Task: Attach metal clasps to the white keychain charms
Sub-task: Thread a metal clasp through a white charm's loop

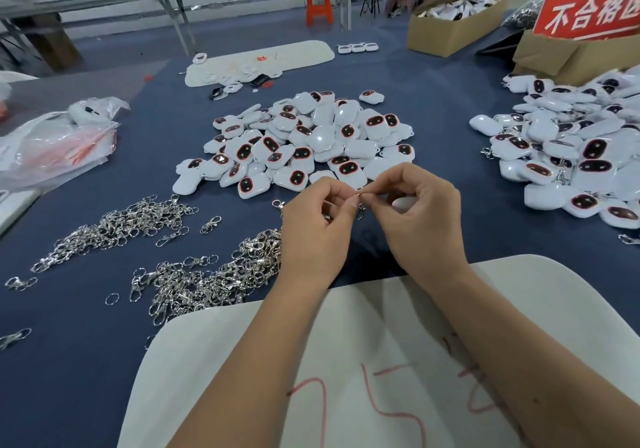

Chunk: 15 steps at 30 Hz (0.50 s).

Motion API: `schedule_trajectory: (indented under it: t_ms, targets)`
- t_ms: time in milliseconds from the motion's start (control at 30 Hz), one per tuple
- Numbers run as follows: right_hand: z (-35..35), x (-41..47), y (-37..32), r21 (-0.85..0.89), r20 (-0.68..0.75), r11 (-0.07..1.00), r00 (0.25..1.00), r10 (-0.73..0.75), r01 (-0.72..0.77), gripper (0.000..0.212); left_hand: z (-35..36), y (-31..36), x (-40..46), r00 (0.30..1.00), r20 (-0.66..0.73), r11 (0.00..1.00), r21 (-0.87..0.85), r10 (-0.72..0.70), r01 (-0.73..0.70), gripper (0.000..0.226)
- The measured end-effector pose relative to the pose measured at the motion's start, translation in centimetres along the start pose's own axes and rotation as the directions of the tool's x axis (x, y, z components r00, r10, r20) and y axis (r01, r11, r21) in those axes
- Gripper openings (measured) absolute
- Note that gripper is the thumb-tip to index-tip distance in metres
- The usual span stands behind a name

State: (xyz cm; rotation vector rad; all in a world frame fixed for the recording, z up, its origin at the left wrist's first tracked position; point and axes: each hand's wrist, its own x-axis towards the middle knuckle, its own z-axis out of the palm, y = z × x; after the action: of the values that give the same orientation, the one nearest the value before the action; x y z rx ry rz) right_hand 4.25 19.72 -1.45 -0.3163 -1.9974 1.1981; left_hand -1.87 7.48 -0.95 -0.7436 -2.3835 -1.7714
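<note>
Ahead of me the charm pile (304,142) blocks the middle of the counter (443,108). Clasp heaps (207,274) crowd the left, and another charm heap (571,156) fills the right. I see bare cloth between the two charm piles, and on the white mat (242,343) near me.

A red sign with white characters (588,11) is leaning at far right; left of it are sitting an open brown cardboard box (446,33) and an orange plastic stool (318,2).
</note>
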Motion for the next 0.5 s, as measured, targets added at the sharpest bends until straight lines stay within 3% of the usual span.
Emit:
schedule_trajectory:
  t_ms: [200,300,500]
  targets:
    - [-0.04,0.11,0.00,0.087,0.006,0.996,1.000,-0.001,0.001,0.015,-0.05,0.18,-0.09,1.000,-0.025,0.998,-0.063,0.003,-0.005,0.012]
    - [-0.02,0.29,0.15,0.103,0.117,0.993,0.992,0.037,-0.049,0.010,-0.07,0.30,-0.31,0.996,-0.083,0.998,-0.051,0.036,-0.040,0.014]
    - [0.01,0.53,0.67,0.200,0.202,0.966,0.972,0.123,-0.164,0.017,-0.32,0.08,-0.08,1.000,-0.003,0.982,-0.187,-0.006,0.005,0.010]
